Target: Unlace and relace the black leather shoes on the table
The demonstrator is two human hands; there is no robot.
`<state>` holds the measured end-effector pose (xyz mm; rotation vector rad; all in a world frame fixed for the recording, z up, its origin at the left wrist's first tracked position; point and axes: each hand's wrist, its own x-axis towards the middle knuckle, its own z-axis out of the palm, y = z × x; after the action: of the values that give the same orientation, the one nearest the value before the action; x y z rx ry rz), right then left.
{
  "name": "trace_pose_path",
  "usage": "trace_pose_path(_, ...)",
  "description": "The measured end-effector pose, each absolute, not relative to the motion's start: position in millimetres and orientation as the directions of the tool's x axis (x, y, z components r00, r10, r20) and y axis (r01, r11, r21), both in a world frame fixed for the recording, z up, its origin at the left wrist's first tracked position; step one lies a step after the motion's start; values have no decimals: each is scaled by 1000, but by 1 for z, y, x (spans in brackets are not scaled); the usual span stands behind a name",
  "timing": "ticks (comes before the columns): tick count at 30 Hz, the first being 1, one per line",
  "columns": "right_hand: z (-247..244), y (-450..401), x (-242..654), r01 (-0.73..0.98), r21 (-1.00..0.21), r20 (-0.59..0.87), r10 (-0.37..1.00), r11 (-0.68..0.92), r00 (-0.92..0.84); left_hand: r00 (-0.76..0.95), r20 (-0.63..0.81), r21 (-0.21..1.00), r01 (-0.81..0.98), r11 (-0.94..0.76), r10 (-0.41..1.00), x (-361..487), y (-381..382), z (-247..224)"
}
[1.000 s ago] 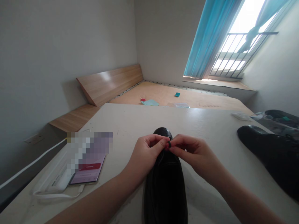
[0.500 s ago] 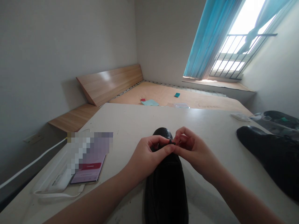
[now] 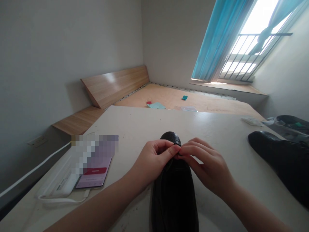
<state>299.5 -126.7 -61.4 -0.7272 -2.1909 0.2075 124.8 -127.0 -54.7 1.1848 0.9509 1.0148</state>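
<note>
A black leather shoe (image 3: 174,196) lies on the white table (image 3: 145,125) with its toe pointing away from me. Both hands are over the toe end. My left hand (image 3: 154,161) and my right hand (image 3: 204,162) meet at the fingertips and pinch a small black piece (image 3: 179,152). The fingers hide most of it, so its exact form is unclear. A second black shoe (image 3: 272,154) lies on its side at the table's right.
A phone (image 3: 94,177) lies on the table at left, partly blurred out, beside a white cable (image 3: 60,199). A clear bin (image 3: 291,127) and a white packet (image 3: 252,121) sit at the far right. Beyond the table are a wooden bed base and a curtained window.
My right hand has turned and lowered its fingers over the small black piece, which is now mostly hidden. Both hands remain together above the shoe's toe.
</note>
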Motion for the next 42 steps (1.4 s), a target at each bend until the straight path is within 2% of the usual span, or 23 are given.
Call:
trace_pose_path(7, -52, -126, 302, 460, -392, 558, 603, 797, -570, 296, -56, 997, -27, 67, 954, 115, -121, -55)
trace_pose_path(11, -51, -128, 296, 453, -570, 502, 727, 685, -468, 327, -3, 999, 52, -15, 945, 111, -117, -56)
trace_pose_path(15, -53, -129, 292, 413, -742, 386, 840, 529, -382, 333, 73, 989, 99, -112, 940, 111, -119, -52)
trace_pose_path(19, -59, -127, 292, 388, -832, 285, 905, 397, -315, 308, 146, 951, 218, -219, 940, 111, -121, -51)
trace_pose_path(22, -60, -126, 293, 399, -846, 226, 916, 353, -331, 289, 197, 898, 331, -291, 937, 109, -121, -54)
trace_pose_path(24, -59, -127, 292, 398, -845, 216, 909, 357, -357, 295, 258, 855, 374, -360, 920, 108, -122, -55)
trace_pose_path(27, -59, -127, 290, 374, -855, 237, 912, 359, -335, 341, 435, 743, 387, -546, 834, 108, -124, -56)
trace_pose_path(31, -62, -128, 285, 378, -851, 264, 920, 364, -290, 441, 630, 475, 433, -766, 639, 106, -126, -56)
trace_pose_path(35, -65, -128, 283, 331, -874, 275, 924, 355, -265, 527, 687, 243, 483, -841, 501, 102, -125, -57)
trace_pose_path(39, -66, -127, 288, 123, -977, 138, 954, 176, -268, 520, 712, 180, 514, -839, 472, 100, -123, -58)
trace_pose_path(42, -65, -127, 292, 15, -998, 56, 965, 62, -258, 518, 716, 173, 517, -838, 468, 101, -123, -59)
